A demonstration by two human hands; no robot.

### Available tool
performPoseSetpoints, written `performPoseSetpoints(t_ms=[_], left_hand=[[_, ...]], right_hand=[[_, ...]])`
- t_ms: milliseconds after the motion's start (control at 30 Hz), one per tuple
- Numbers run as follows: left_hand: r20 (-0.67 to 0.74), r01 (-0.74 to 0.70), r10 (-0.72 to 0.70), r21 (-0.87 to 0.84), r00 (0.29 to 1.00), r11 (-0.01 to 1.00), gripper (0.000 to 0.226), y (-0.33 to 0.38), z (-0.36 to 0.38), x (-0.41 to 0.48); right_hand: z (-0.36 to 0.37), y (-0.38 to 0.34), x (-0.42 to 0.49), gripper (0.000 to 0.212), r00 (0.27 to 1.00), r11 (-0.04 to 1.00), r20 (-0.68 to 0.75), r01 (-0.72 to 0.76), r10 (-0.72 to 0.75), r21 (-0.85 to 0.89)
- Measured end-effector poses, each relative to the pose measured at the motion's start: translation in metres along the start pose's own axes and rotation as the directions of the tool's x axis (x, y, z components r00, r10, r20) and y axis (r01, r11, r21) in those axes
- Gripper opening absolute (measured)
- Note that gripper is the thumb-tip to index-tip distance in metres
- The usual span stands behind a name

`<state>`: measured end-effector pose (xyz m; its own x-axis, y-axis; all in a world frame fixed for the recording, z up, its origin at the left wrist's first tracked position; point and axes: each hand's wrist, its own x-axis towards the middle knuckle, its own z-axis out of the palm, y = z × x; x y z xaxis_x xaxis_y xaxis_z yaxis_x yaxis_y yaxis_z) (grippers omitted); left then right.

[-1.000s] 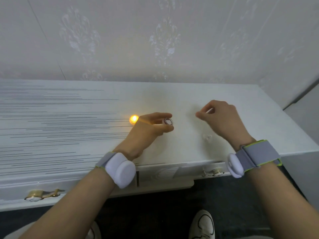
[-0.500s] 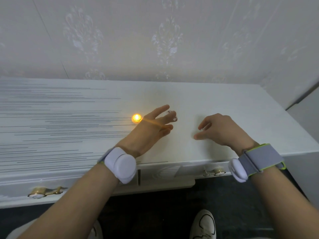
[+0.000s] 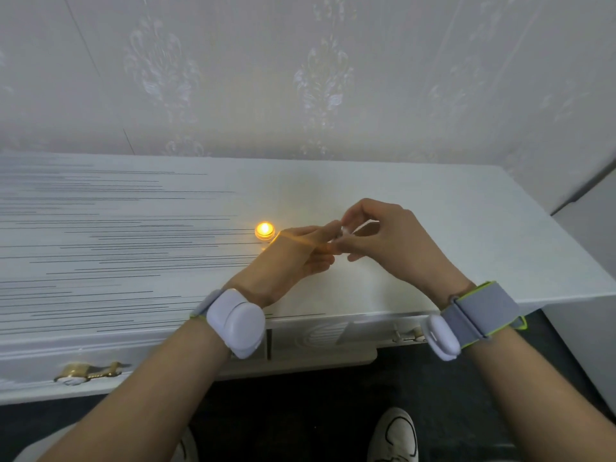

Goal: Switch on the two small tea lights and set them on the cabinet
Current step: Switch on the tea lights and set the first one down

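**One tea light lit, the second between both hands**

One tea light [image 3: 265, 231] glows orange on the white cabinet [image 3: 433, 208], standing upright on its top near the middle, a little back from the front edge. Its glow throws a warm streak across the back of my left hand [image 3: 293, 258], which sits just beside it to the right.

I can see only a small pale bit of the second tea light [image 3: 343, 229], pinched where the two hands meet above the cabinet top. My left fingers [image 3: 328, 228] reach out to it from the left, thumb and forefinger closed around it while the others curl underneath. My right hand [image 3: 390, 241] comes in from the other side, its fingers [image 3: 350, 216] bent down and closed on the same small piece. I cannot tell whether this light is on; the fingers hide most of it.

Both wrists carry bands: a white puck [image 3: 236, 321] on the left, a grey strap with green edging [image 3: 480, 315] and a white puck on the right. The cabinet top shows thin dark streaks across its left half. Below its front edge I see a brass drawer handle [image 3: 88, 371] at the left and another, smaller, near my right wrist. Patterned pale wallpaper [image 3: 320, 78] rises behind the cabinet. Down at the bottom, a white shoe [image 3: 396, 435] stands on the dark floor.
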<state>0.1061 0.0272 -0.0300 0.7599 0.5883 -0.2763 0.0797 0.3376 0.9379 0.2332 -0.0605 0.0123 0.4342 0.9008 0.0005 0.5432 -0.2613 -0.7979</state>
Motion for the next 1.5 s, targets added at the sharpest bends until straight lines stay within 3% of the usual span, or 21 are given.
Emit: performPoseSetpoints(t_ms=[200, 600, 667, 800, 967, 1067, 1367, 1500], left_hand=[[-0.032, -0.006, 0.005, -0.029, 0.999, 1.000, 0.033, 0.001, -0.005, 0.001], [0.036, 0.015, -0.009, -0.158, 0.999, 0.987, 0.016, 0.002, -0.010, -0.002], [0.036, 0.010, -0.003, -0.180, 0.999, 0.984, 0.015, 0.003, -0.011, -0.003], [0.056, 0.000, 0.011, -0.190, 0.998, 0.982, 0.038, 0.003, -0.010, -0.004], [0.041, 0.014, -0.006, -0.198, 0.999, 0.980, 0.022, 0.004, -0.015, -0.002], [0.015, 0.017, -0.014, -0.237, 1.000, 0.971, 0.025, 0.005, -0.017, -0.001], [0.114, 0.030, -0.007, -0.206, 0.993, 0.978, 0.036, 0.007, -0.021, -0.005], [0.069, 0.038, -0.020, -0.279, 0.997, 0.960, 0.030, 0.008, -0.018, -0.004]], right_hand=[[-0.002, 0.000, 0.001, 0.032, 0.997, 0.993, 0.022, 0.080, -0.078, -0.091], [0.011, 0.007, 0.001, 0.010, 0.961, 0.949, -0.053, 0.256, -0.270, -0.185], [0.011, 0.005, 0.001, 0.004, 0.971, 0.963, -0.064, 0.218, -0.230, -0.157], [0.010, 0.006, 0.002, 0.009, 0.989, 0.983, -0.066, 0.122, -0.132, -0.138], [0.012, 0.004, 0.003, 0.016, 0.985, 0.970, -0.038, 0.161, -0.170, -0.181], [0.012, 0.003, 0.002, 0.029, 0.984, 0.966, -0.006, 0.176, -0.180, -0.192], [0.009, 0.000, 0.001, 0.019, 0.987, 0.964, -0.012, 0.154, -0.160, -0.215], [0.009, -0.003, 0.002, 0.025, 0.985, 0.960, -0.035, 0.158, -0.171, -0.231]])
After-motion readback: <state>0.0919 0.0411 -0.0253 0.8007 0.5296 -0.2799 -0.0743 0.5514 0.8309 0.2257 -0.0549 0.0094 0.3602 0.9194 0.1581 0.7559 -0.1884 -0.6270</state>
